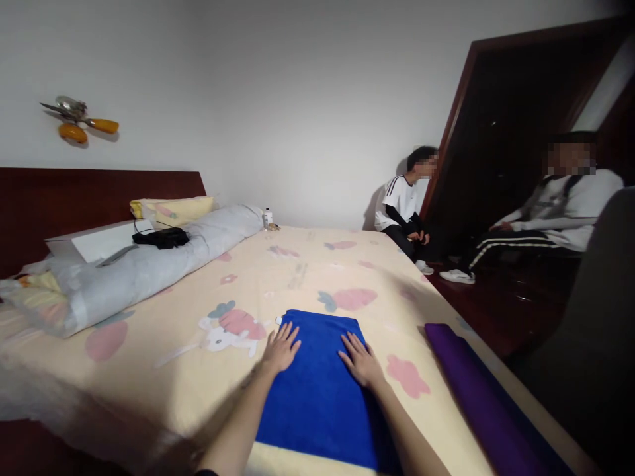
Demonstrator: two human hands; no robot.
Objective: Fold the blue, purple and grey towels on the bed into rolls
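Observation:
A blue cloth, which looks like a towel, lies flat on the patterned bedsheet in front of me. On its left edge rests my left hand, palm down with the fingers spread. My right hand lies flat near the right edge, its fingers also apart. Neither hand grips anything. A small white tag sticks out at the cloth's far left corner. To the right, a purple cloth lies along the side of the bed, with a dark blue one beside it.
A long bundle wrapped in clear plastic lies near the headboard, with a white box and a black item on it. A bottle stands at the far edge. Two people sit at the right; a dark chair back is nearby.

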